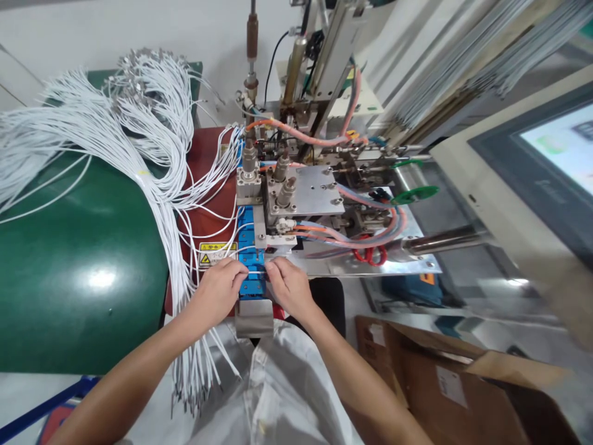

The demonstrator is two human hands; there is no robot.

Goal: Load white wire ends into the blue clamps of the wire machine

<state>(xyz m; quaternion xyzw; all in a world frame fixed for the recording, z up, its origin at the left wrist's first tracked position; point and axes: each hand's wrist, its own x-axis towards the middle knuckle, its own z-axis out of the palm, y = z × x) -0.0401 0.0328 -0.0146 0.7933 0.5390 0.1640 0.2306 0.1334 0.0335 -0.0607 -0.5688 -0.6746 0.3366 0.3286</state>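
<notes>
A white cable (256, 272) is stretched crosswise over the blue fixture blocks (252, 288) at the machine's near end. My left hand (223, 282) pinches it on the left side of the blocks. On the right side, my right hand (288, 283) has its fingers closed at the cable's other end; the tip is hidden under them. Just beyond, more white cables lie in the blue blocks and run off to the left. A thick bundle of white cables (160, 216) drapes beside my left hand, its ends hanging down near my lap.
A yellow warning label (217, 253) sits left of the blocks. The machine's metal plate (315, 188), air tubes and a green-flanged wire spool (414, 183) stand ahead. A screen (556, 142) juts in at right, above cardboard boxes (445, 377). The green table (92, 278) spreads left.
</notes>
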